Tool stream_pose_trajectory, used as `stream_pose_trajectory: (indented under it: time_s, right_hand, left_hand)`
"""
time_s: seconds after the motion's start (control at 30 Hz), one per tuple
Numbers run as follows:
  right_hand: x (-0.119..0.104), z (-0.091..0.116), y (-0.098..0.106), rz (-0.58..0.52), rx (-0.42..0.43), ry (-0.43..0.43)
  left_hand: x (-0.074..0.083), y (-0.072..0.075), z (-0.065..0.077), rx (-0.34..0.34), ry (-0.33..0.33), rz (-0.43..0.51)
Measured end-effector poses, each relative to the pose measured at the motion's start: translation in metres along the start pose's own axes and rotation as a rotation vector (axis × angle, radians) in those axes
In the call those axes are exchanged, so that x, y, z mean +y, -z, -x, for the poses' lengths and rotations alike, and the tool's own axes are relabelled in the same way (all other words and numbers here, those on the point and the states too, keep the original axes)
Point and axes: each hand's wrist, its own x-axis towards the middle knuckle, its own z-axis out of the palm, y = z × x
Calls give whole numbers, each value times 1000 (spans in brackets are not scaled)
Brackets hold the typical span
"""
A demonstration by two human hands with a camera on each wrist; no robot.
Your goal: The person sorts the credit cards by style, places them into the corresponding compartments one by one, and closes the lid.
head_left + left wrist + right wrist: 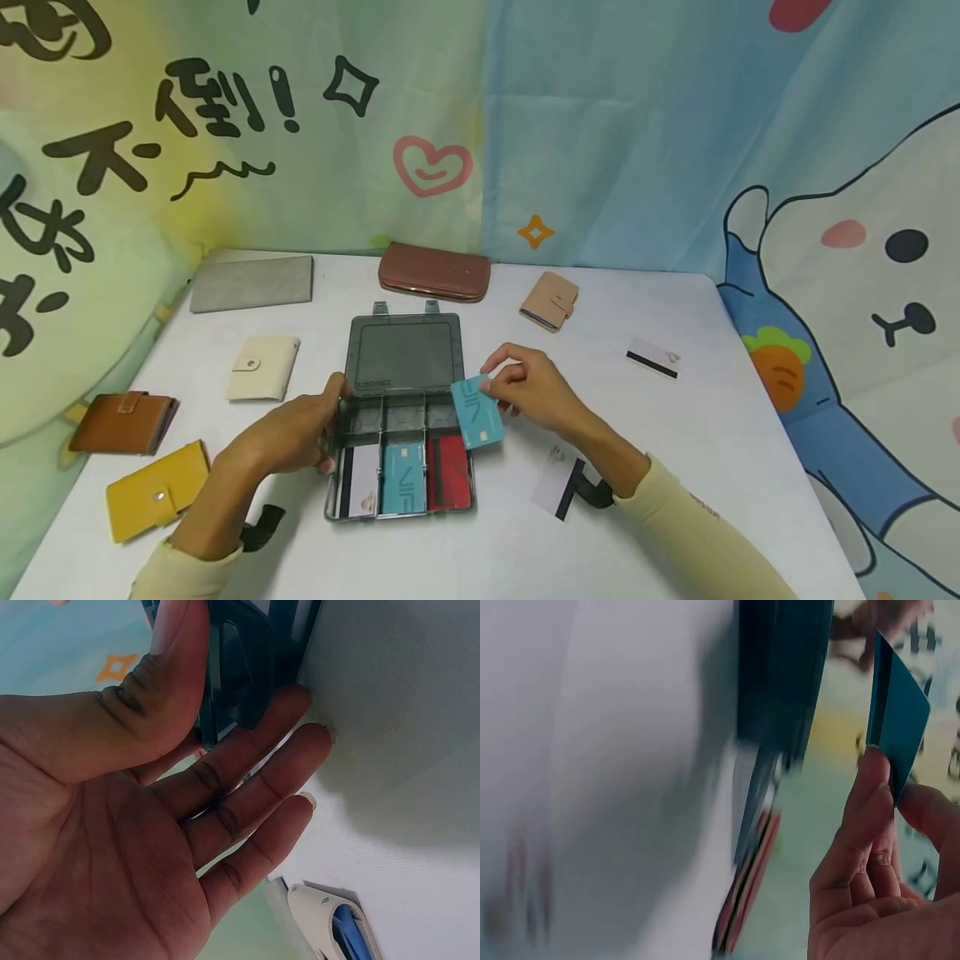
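Observation:
A dark grey compartment box [406,354] lies unfolded on the table, its lid tipped back. My left hand [292,433] grips the box's left edge; in the left wrist view the thumb presses one side with fingers behind. My right hand [538,390] pinches a teal card [474,421] by its upper corner, above the box's right side. The right wrist view shows this card between thumb and fingers. In the near row of compartments lie a white card [363,482] with a black stripe, another teal card [403,477] and a red card [448,472].
Two white striped cards, one nearer [557,479] and one farther [654,357], lie to the right. A beige card holder [550,300], brown wallet [435,272] and grey wallet [252,283] stand at the back. Cream [262,368], brown [126,423] and yellow [157,492] wallets lie left.

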Motion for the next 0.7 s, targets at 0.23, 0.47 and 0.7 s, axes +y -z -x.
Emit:
stream_pose_trajectory:
  time_s: [0.23,0.47,0.7]
  right_hand:
    - [-6,4,-57,-50,-173,27]
    - [-6,5,-75,135,-213,146]
    - [-5,10,-69,191,-250,152]
  left_hand:
    - [1,0,-1,-17,25,10]
    - [2,0,-1,-24,34,15]
    - [4,2,0,-21,37,17]
